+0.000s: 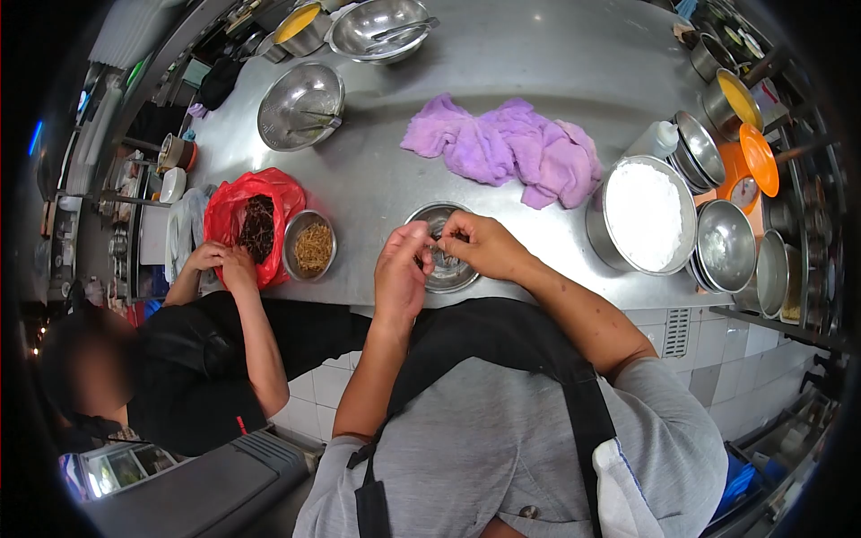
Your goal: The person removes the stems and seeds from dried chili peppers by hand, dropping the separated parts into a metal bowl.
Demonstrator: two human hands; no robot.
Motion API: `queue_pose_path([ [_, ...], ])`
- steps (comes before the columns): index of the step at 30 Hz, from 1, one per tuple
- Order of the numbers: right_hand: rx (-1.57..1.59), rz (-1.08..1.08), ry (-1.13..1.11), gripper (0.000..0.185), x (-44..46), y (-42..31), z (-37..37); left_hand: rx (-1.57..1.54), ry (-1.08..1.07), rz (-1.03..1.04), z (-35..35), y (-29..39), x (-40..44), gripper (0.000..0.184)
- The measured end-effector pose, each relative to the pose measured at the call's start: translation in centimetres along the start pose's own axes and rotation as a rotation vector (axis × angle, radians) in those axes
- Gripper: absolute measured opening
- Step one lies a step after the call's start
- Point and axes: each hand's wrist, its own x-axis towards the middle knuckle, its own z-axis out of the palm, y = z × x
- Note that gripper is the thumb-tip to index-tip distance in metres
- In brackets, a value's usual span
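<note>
Both of my hands meet over a small metal bowl (455,278) near the table's front edge. My left hand (404,269) has its thumb and fingers drawn together at the bowl's left side. My right hand (484,247) pinches with its fingertips close to the left ones, above the bowl's far part. Something small and dark shows between the fingertips, too small to name. The hands hide much of the bowl's inside. To the left stands a metal bowl of thin yellow-brown pieces (313,247). Beside it lies a red plastic bag (291,199) holding dark, thin, dried-looking pieces (256,226).
A co-worker's hands (224,260) work at the red bag's edge. A crumpled purple cloth (502,148) lies beyond my hands. On the right stand a pot of white powder (644,215) and stacked metal bowls (725,242). Far left are a colander (300,103) and another large bowl (377,27).
</note>
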Motion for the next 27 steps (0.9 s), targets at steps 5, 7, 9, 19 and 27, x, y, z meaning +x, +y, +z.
queue_pose_path([
  [5, -0.181, -0.035, -0.042, 0.021, -0.4, -1.3, 0.0, -0.080, 0.011, -0.052, -0.4, -0.5, 0.1, 0.013],
  [7, -0.086, 0.039, 0.017, 0.024, -0.5, -1.7, -0.1, -0.162, 0.039, -0.063, -0.3, -0.4, 0.1, 0.013],
  [9, -0.066, 0.018, 0.003, 0.024, -0.6, -1.9, 0.0, -0.255, 0.054, -0.068, -0.3, -0.2, 0.0, 0.012],
  [19, 0.237, -0.094, 0.049, 0.015, 0.2, -1.6, 0.8, -0.340, -0.039, -0.093, 1.0, -0.2, -0.8, 0.012],
  [27, 0.145, -0.093, 0.108, 0.013, 0.2, -0.8, 0.5, 0.563, 0.091, 0.374, 1.0, -1.3, -1.1, 0.009],
])
